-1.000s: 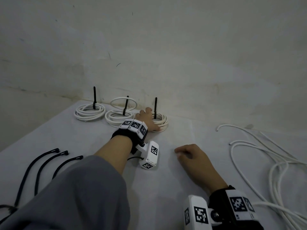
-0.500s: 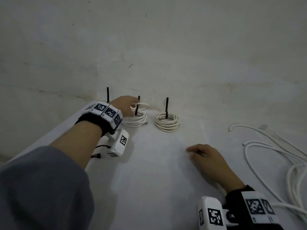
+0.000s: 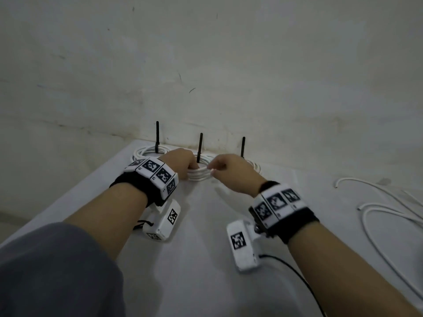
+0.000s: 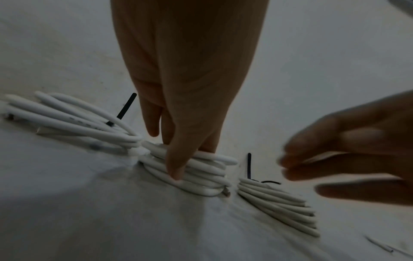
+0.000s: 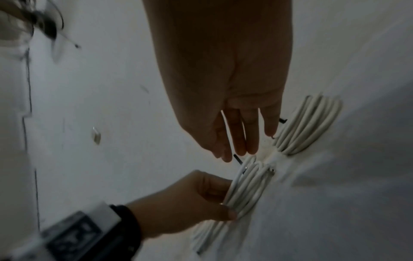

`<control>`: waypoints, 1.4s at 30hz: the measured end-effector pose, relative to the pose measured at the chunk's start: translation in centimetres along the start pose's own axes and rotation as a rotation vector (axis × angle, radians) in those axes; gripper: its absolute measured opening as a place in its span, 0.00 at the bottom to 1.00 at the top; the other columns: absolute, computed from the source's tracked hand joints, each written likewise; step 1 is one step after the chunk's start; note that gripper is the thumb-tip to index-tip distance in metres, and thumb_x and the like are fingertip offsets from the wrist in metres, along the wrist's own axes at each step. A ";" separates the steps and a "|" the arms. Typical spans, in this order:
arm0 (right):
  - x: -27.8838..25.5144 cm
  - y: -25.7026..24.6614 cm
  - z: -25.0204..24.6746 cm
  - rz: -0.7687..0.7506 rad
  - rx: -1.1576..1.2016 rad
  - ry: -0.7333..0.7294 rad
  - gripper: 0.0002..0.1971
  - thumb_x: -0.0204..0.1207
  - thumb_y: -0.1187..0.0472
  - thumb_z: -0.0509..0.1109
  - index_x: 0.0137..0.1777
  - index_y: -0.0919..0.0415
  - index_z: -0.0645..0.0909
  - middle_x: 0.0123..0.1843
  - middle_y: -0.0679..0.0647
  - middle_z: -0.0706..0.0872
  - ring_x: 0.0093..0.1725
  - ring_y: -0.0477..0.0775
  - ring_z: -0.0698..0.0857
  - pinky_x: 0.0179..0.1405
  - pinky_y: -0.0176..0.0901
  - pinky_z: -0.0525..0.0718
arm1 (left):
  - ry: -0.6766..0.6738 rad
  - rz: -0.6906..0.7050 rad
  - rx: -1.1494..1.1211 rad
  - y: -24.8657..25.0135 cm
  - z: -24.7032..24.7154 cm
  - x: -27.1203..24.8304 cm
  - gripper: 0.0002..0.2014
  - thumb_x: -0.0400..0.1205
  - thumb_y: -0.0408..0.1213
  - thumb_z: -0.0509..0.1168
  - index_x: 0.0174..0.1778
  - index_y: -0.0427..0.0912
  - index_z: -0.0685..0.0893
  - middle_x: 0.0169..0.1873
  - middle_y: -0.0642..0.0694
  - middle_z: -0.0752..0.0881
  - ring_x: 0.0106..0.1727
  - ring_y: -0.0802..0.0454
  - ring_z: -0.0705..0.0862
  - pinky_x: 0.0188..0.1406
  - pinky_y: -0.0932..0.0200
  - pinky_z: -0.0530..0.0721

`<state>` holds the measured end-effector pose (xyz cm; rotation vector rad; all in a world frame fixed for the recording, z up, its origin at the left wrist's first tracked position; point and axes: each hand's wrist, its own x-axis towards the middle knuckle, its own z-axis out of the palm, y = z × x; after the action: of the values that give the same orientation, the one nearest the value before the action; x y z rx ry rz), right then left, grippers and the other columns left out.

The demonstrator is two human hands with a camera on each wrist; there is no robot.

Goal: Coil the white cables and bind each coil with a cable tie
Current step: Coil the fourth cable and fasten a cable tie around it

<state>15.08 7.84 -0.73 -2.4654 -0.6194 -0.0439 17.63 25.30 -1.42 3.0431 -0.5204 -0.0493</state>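
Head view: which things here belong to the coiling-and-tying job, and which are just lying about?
Part of the job:
- middle coil, gripped by the left hand, right hand at its other side
- left coil and right coil, each with an upright black tie
- loose white cables, not yet coiled

Lying about:
- white table cover
- wall

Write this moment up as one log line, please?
step: adjusting middle coil | left hand: grips coil | right hand: fingers at coil, contact unclear | tied coils: three | loose cables: waiting
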 end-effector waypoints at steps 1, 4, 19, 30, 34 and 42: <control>1.3 -0.2 0.2 -0.034 -0.054 -0.021 0.12 0.77 0.65 0.67 0.59 0.62 0.85 0.59 0.57 0.86 0.60 0.54 0.83 0.56 0.36 0.75 | 0.012 0.003 -0.011 -0.2 0.0 0.0 0.09 0.72 0.24 0.66 0.42 0.39 0.88 0.24 0.49 0.73 0.35 0.47 0.73 0.35 0.61 0.67; 4.3 -0.9 0.6 -0.116 -0.215 -0.117 0.15 0.75 0.69 0.68 0.62 0.63 0.84 0.65 0.58 0.83 0.64 0.56 0.80 0.54 0.31 0.71 | 0.055 0.037 -0.069 -0.7 0.2 -0.1 0.09 0.71 0.24 0.68 0.43 0.38 0.90 0.28 0.45 0.82 0.35 0.48 0.75 0.33 0.62 0.67; 6.3 -1.4 1.2 -0.264 -0.403 -0.207 0.06 0.68 0.71 0.69 0.41 0.60 0.77 0.42 0.57 0.84 0.44 0.57 0.81 0.33 0.35 0.72 | 0.293 0.066 -0.115 -2.0 0.4 -0.5 0.08 0.71 0.32 0.71 0.32 0.45 0.77 0.27 0.55 0.76 0.35 0.48 0.79 0.35 0.60 0.69; 6.4 -0.5 0.6 -0.234 -0.224 -0.146 0.07 0.68 0.68 0.74 0.34 0.60 0.78 0.34 0.52 0.80 0.34 0.49 0.76 0.29 0.35 0.71 | 0.324 0.071 -0.113 -1.7 -0.1 -1.0 0.02 0.73 0.30 0.67 0.39 0.40 0.81 0.34 0.50 0.80 0.37 0.51 0.77 0.36 0.60 0.68; 6.4 0.3 0.1 -0.142 0.006 -0.121 0.18 0.74 0.64 0.70 0.23 0.58 0.73 0.21 0.48 0.70 0.23 0.43 0.67 0.27 0.37 0.65 | 0.322 0.071 -0.106 -1.7 -0.2 -1.1 0.04 0.72 0.30 0.68 0.38 0.43 0.81 0.33 0.52 0.81 0.37 0.54 0.75 0.38 0.60 0.71; 6.9 -0.3 0.5 -0.073 0.002 -0.226 0.07 0.75 0.65 0.70 0.52 0.57 0.80 0.53 0.59 0.88 0.49 0.52 0.83 0.52 0.46 0.80 | 0.287 0.039 -0.070 -1.3 -0.3 -1.3 0.08 0.71 0.27 0.66 0.32 0.44 0.76 0.24 0.57 0.72 0.34 0.50 0.76 0.34 0.58 0.70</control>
<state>21.04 11.19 0.19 -2.4641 -0.8040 0.2090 16.90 26.97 -1.19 2.8992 -0.5404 0.3565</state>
